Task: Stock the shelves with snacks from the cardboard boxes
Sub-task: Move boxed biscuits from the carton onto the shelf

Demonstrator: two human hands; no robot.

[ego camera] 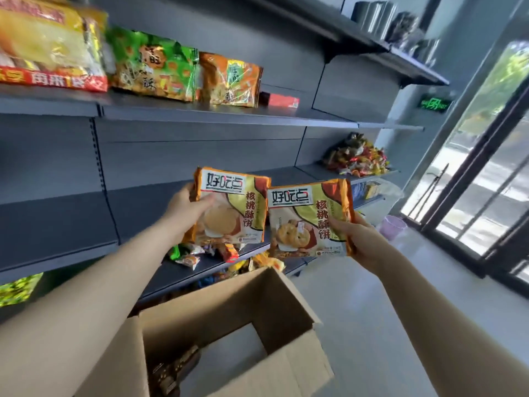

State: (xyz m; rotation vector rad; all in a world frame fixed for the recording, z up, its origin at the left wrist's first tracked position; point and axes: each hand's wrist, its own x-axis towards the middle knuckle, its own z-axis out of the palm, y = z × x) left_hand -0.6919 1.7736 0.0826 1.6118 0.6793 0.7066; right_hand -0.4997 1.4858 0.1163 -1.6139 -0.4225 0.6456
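I hold up two matching orange-and-yellow cookie packs in front of the grey shelving. My left hand [187, 209] grips the left pack [232, 207] by its left edge, thumb across the front. My right hand [362, 242] grips the right pack [309, 220] at its lower right corner. Both packs are upright, side by side, their edges nearly touching. Below them stands an open cardboard box [229, 310] with a few dark items at its bottom left. The middle shelf [57, 222] behind the packs is bare on its left part.
The upper shelf [229, 114] carries several snack bags and a small red box [282, 100]. Loose small snacks [200, 253] lie on the lower shelf, and a candy pile [356, 156] sits further right. A purple bin [393, 226] stands on the floor by the glass doors [472, 173].
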